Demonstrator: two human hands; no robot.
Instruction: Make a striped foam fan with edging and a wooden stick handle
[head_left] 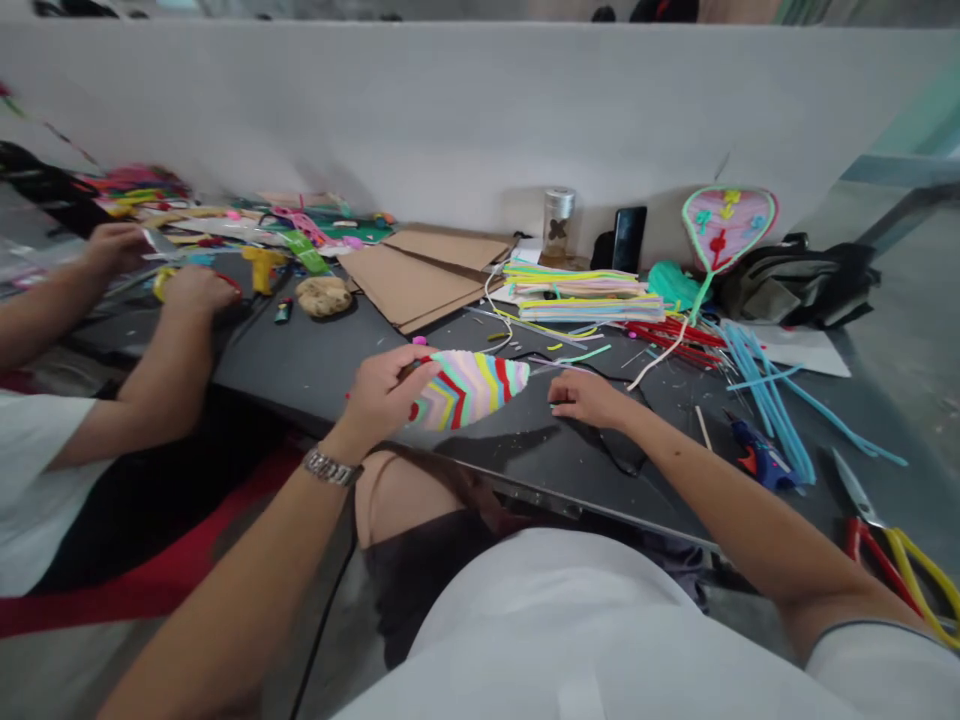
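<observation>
My left hand (386, 392) is closed on the left end of a leaf-shaped craft piece (469, 388) striped in zigzags of pink, yellow, green, red and blue, held just above the dark table (315, 365). A metal watch sits on that wrist. My right hand (589, 398) rests on the table just right of the piece, fingers curled in a pinch on something small that I cannot make out. Loose pipe-cleaner bits lie around both hands.
A co-worker's hands (191, 290) work at the left among craft scraps. Cardboard sheets (427, 275), bundles of coloured pipe cleaners (585, 295), blue ones (765, 390), a blue glue gun (761, 458), scissors (885, 540), a jar (559, 225), a phone (628, 238) and a fan-shaped craft (727, 228) lie beyond.
</observation>
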